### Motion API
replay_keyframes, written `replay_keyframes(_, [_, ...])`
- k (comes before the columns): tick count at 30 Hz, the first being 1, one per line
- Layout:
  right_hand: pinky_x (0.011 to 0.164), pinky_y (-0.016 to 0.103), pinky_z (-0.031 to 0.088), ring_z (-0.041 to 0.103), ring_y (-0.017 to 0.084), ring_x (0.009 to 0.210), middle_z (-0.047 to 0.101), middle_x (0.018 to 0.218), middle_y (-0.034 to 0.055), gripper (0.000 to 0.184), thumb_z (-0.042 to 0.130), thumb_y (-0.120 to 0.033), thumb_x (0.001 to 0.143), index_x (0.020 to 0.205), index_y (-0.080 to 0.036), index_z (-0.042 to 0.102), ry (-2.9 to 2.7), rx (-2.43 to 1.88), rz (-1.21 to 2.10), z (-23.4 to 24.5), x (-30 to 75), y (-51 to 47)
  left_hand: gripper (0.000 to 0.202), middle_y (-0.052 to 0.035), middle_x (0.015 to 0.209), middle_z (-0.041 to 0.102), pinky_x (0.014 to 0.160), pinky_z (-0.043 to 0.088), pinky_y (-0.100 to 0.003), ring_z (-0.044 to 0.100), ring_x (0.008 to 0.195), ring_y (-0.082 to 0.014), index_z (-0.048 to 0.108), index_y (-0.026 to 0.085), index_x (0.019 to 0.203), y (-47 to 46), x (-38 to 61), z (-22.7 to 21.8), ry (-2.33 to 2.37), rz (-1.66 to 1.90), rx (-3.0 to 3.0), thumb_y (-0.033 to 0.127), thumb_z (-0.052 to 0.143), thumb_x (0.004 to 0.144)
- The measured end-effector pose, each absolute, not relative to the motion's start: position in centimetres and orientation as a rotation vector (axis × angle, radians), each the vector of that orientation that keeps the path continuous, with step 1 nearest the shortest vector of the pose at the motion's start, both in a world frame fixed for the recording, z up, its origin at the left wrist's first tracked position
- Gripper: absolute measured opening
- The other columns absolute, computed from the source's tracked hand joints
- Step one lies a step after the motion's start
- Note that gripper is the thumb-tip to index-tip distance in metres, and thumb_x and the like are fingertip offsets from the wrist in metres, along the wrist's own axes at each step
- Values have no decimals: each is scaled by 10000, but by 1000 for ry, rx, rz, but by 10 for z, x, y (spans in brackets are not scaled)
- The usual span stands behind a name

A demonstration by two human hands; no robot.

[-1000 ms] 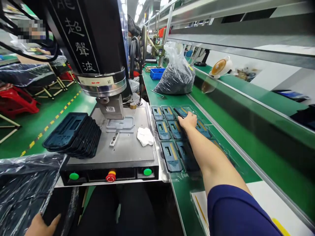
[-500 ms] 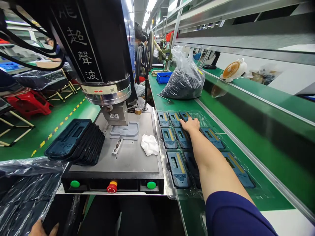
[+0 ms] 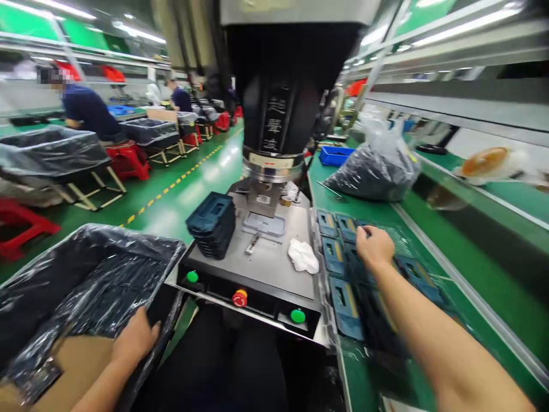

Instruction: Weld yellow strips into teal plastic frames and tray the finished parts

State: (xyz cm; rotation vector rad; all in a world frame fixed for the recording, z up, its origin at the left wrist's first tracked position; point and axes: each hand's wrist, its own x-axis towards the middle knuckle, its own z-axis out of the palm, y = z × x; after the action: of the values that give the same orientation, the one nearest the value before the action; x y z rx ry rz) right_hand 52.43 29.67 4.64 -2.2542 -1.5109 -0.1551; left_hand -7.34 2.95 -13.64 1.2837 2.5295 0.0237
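Observation:
My right hand [image 3: 375, 247] is closed at the far row of a clear plastic tray [image 3: 322, 269] on the right. Its fingers appear to pinch the edge of a dark blue plastic panel [image 3: 363, 222], mostly covered by the hand. Similar panels with yellowish strips, such as one near panel [image 3: 345, 312], lie in the tray's pockets. My left hand [image 3: 136, 336] is over the near side of a plastic-lined bin [image 3: 169, 243], beside brown cardboard [image 3: 81, 366]. Its thumb stands apart from the fingers; it holds nothing visible, and the picture is blurred there.
A press [image 3: 277, 114] stands over a grey fixture [image 3: 268, 225]. On its metal base are a stack of dark panels [image 3: 212, 223] and a crumpled white cloth [image 3: 303, 256]. Buttons line the front, including a red one [image 3: 239, 298]. A filled plastic bag [image 3: 373, 171] and blue bin [image 3: 337, 155] stand behind.
The view has swung left, showing more of the bin and floor. My left hand has come further into view, with cardboard beside it. My right hand's fingers have curled closed over the same tray row.

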Motion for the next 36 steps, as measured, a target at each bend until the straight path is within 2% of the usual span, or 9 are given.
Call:
replay_keyframes(6, [927,419,496,638,254,969,693,985,90,291,487,-438,913,992,-230,673,-1973,-1193,-214,104,381,225,440,-225,1210,591,879,472,-446,617,1096,-368,437,89,1223,31,-56,-108,2516,-15,1255,377,426,890])
replay_keyframes(11, [864,412,537,634,248,961,680,1038,99,233,562,-357,912,1064,-229,683,-2264,-682,-150,132,266,185,458,-236,1240,572,863,475,-449,613,1102,-367,428,102,1241,28,-54,-101,2498,62,1240,378,467,878])
replay_keyframes(18, [967,482,483,582,310,1086,644,1155,156,308,540,-379,906,1028,-164,722,-2379,-810,-182,126,189,209,452,-228,1217,586,894,471,-422,597,1135,-356,466,114,1212,23,-52,-83,2458,227,1215,360,569,847])
replay_keyframes(23, [964,487,494,630,311,1017,704,1000,132,320,500,-400,894,888,-174,727,-2384,-870,-233,120,176,217,536,-223,1256,559,937,452,-404,563,1172,-338,437,109,1281,23,-56,-90,2452,284,1169,358,599,835])
replay_keyframes(26, [928,519,522,648,329,1001,710,946,115,338,453,-421,922,917,-215,721,-2351,-836,-242,122,179,216,598,-237,1276,538,945,447,-415,555,1172,-343,408,98,1327,24,-58,-97,2452,320,1150,336,616,820])
replay_keyframes(29, [925,585,518,623,369,1093,698,1068,97,331,433,-399,950,1121,-295,696,-2299,-784,-287,126,189,213,619,-240,1265,544,947,448,-428,554,1168,-346,415,92,1329,25,-59,-99,2446,360,1149,324,635,799])
replay_keyframes(32, [948,631,501,589,372,1171,661,1210,26,434,459,-385,940,1358,-487,514,-2256,-707,-308,129,208,202,594,-237,1263,548,986,431,-455,532,1195,-353,465,82,1286,25,-58,-94,2453,422,1153,340,653,785])
replay_keyframes(34, [953,634,505,605,369,1151,657,1231,-20,528,510,-389,901,1380,-592,420,-2210,-692,-301,126,227,186,575,-227,1359,489,1073,365,-461,452,1293,-335,453,94,1311,22,-54,-88,2485,487,1179,342,619,819])
replay_keyframes(36, [935,627,518,645,377,1071,681,1190,-29,566,559,-421,838,1331,-662,420,-2210,-675,-250,118,246,163,534,-195,1439,430,1142,290,-443,372,1366,-296,450,126,1326,19,-46,-79,2470,694,1229,320,587,848])
